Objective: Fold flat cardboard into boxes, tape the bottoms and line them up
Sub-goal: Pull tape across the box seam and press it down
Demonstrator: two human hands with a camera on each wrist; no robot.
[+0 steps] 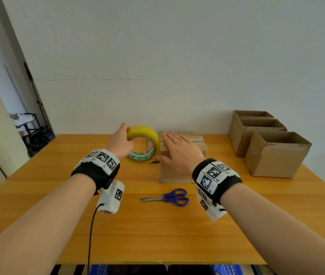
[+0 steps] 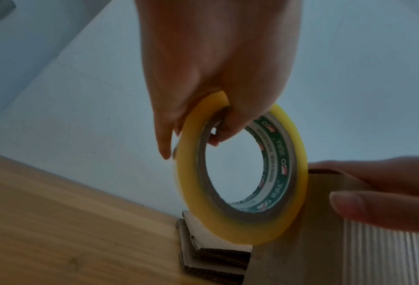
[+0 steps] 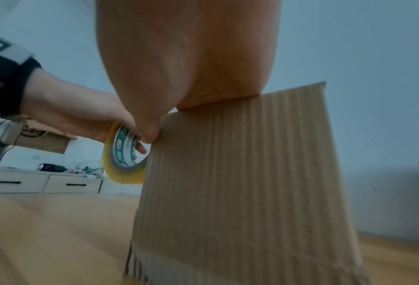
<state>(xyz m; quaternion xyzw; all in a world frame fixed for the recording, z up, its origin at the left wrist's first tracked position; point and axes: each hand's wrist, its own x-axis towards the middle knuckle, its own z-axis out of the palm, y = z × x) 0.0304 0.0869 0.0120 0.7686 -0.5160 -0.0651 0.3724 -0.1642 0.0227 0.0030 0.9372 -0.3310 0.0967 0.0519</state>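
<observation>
Left hand (image 1: 120, 141) curled round yellow tape roll (image 1: 144, 144), fingers through its core, roll touching left edge of upturned cardboard box (image 1: 177, 171) mid-counter (image 1: 58, 175). Right hand (image 1: 179, 149) spread flat atop box, thumb on left face. Scissors (image 1: 167, 197) just nearer. Three open boxes (image 1: 272, 143) lined far right, well apart.

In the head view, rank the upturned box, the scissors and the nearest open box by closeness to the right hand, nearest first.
1. Upturned box: directly under the right hand, whose flat palm rests on it.
2. Scissors: on the table in front of that box, toward the person.
3. Nearest open box: off to the right, front one of the row.
</observation>
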